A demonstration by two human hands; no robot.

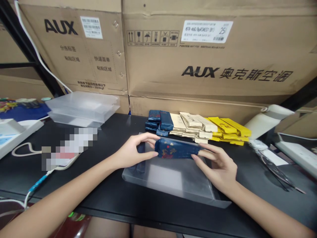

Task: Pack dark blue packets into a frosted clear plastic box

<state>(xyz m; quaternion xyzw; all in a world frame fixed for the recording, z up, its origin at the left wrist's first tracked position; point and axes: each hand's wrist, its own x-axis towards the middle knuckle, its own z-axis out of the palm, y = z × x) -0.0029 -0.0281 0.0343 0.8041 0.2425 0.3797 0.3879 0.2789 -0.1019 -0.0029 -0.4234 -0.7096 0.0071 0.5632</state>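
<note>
A dark blue printed packet is stretched lengthwise between my two hands, above a clear plastic box on the black table. My left hand pinches the packet's left end between thumb and fingers. At its right end, my right hand grips it the same way. Through the box's left side another dark blue packet shows. Just behind the box lie stacked packets: blue ones, cream ones and yellow ones.
Large cardboard cartons form a wall behind the table. Nested clear plastic boxes stand at the back left. A blurred-out object with a cable lies on the left. To the right are a white bottle, glasses and a white power strip.
</note>
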